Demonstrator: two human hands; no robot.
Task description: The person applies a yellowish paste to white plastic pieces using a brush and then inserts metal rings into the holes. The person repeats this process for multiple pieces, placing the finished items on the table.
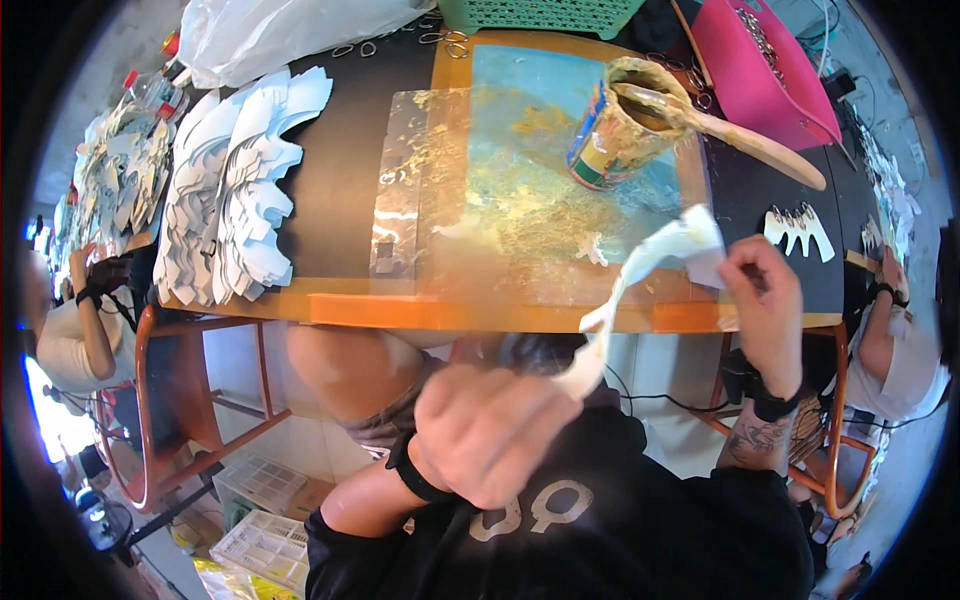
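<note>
A long white cut strip (655,252) with a wavy edge stretches between my hands, in front of the table's near edge and partly over it. My left hand (500,425), slightly blurred, is closed in a fist around its lower end. At the upper, wider end, my right hand (765,300) pinches it between thumb and fingers. Beyond stands a glue-crusted can (600,140), with a wooden-handled brush (750,145) resting across its mouth. Under the can lies a glue-smeared clear sheet (500,215) over a blue area. A small white scrap (592,248) is stuck on it.
Stacks of white cut pieces (235,190) lie at left. A toothed white piece with metal rings (800,232) is at right. Behind are a pink bin (765,75), a green basket (540,15), scissors (445,38) and a plastic bag (290,35). Other people sit at both sides.
</note>
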